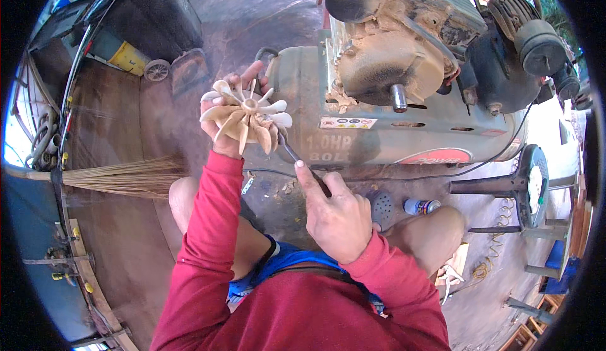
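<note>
My left hand [222,130] grips a pale plastic fan wheel [249,105] from behind and below, its blades fanned out around a round hub. Brown dust coats several of the blades, mostly on the lower side. Closed around a slim dark tool [290,152], my right hand [339,215] stretches its index finger along the shaft. The tool's tip reaches the fan's lower right blades; its exact kind is hard to make out. Beyond my hands lies a grey-green air compressor tank [293,108], topped by a dust-caked motor [391,67] with a bare metal shaft [398,98].
A straw broom [126,177] lies at left. Near my right knee are a small can [421,207] and a grey perforated cover [381,207]. A black cable [435,175] runs along the tank. A dark wheeled bin [151,19] stands far left; a plastic chair [533,187] is at right.
</note>
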### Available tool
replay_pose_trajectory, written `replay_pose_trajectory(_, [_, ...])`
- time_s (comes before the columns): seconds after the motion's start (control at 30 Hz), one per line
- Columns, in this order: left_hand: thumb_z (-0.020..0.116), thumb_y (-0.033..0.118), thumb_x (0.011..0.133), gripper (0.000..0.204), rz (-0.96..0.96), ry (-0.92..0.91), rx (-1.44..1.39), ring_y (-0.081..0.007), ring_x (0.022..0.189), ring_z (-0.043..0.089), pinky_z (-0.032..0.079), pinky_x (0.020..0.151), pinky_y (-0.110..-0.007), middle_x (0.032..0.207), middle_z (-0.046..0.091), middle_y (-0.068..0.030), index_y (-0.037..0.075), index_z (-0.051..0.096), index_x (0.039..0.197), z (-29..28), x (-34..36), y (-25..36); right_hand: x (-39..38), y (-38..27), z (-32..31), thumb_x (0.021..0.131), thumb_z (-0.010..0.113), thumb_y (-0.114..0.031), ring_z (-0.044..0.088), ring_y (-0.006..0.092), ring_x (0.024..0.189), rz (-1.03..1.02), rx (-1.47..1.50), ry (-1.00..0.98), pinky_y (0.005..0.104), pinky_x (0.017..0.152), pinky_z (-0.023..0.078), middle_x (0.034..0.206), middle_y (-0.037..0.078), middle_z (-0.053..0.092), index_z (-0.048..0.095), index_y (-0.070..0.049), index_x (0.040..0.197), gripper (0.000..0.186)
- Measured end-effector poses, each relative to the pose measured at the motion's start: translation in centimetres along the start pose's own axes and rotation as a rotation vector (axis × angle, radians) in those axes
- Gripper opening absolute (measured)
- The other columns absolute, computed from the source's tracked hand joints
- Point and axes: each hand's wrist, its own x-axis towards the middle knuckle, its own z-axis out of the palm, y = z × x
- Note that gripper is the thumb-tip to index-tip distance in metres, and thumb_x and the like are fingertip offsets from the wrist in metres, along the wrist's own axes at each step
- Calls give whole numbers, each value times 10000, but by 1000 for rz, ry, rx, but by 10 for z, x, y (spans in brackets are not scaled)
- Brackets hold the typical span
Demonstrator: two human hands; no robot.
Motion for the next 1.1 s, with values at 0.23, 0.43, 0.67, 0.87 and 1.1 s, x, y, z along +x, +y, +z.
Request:
replay_pose_trajectory(0.23, [675, 468, 825, 491, -26, -19, -27, -476, 1391, 477, 506, 1044, -705, 1602, 391, -203, 151, 718, 1197, 3, 0, 0, 11, 17, 16, 965, 652, -107, 725, 373, 881, 222, 886, -39, 442, 832, 572, 995, 202, 718, 645, -93, 1407, 442])
replay_pose_trajectory(0.43, [521, 470, 933, 487, 35, 24, 0, -495, 1327, 522, 469, 1074, -674, 1459, 536, -237, 89, 625, 1217, 2, -9, 3, -4, 28, -7, 870, 720, -4, 706, 343, 799, -25, 472, 140, 404, 728, 595, 1019, 136, 699, 679, -122, 1361, 507])
replay_pose_trajectory(0.67, [528, 422, 893, 440, 106, 115, 198, -460, 1227, 596, 537, 1019, -594, 1333, 607, -250, 67, 603, 1142, 16, -3, -1, -21, 37, -6, 840, 729, -26, 673, 282, 665, -37, 119, 190, 407, 574, 576, 907, 76, 629, 691, -168, 1358, 539])
replay_pose_trajectory(0.87, [520, 395, 908, 407, 162, 154, 193, -431, 1178, 620, 526, 1024, -571, 1329, 603, -261, 65, 588, 1136, 19, -2, -9, -26, 35, -7, 845, 724, -16, 659, 298, 663, 12, 161, 123, 417, 574, 566, 893, 93, 613, 664, -173, 1403, 583])
replay_pose_trajectory(1.1, [539, 444, 927, 427, 294, 228, 422, -379, 1179, 641, 568, 966, -493, 1290, 597, -235, 78, 598, 1138, 22, 1, -19, -22, 40, 4, 886, 696, 23, 664, 317, 717, 66, 280, 179, 414, 615, 559, 877, 139, 642, 635, -118, 1426, 562])
